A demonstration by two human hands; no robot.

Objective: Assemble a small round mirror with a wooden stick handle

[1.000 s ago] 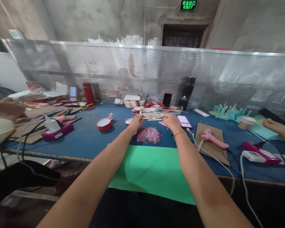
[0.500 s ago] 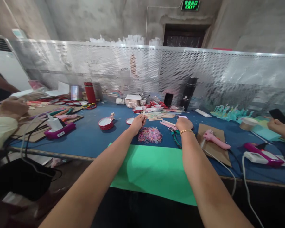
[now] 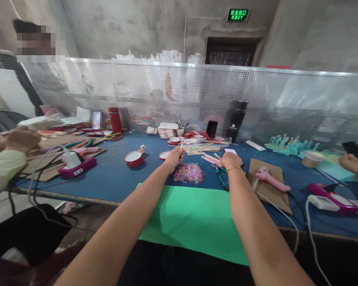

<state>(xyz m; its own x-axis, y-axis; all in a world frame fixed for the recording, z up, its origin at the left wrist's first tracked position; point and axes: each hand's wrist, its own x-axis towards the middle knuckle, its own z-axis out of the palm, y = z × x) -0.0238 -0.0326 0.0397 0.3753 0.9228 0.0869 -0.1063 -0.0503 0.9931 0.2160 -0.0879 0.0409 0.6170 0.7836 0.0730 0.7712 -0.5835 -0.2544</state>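
Observation:
My left hand (image 3: 174, 157) is closed in a pinch, with a small pale thing (image 3: 181, 146) showing at its fingertips, too small to name. Just below it lies a heap of multicoloured rubber bands (image 3: 189, 173). My right hand (image 3: 230, 159), with a bracelet at the wrist, is curled down at the table beside some pink sticks (image 3: 210, 159). Its fingertips are hidden, and I cannot make out what they hold. Teal-handled pliers (image 3: 220, 177) lie partly beside that wrist. Behind the hand is a phone with a lit screen (image 3: 233, 151).
A green sheet (image 3: 193, 218) hangs over the front edge. To the right, a pink glue gun (image 3: 271, 178) rests on cardboard (image 3: 282, 202). A red round tin (image 3: 134, 159) stands left; wooden sticks (image 3: 201, 149) and a black bottle (image 3: 237, 121) lie behind. Co-workers' hands are at both sides.
The view has tilted up slightly, so the table sits lower in the picture. A person's blurred head has come into view at upper left. Both my hands stay nearly in place.

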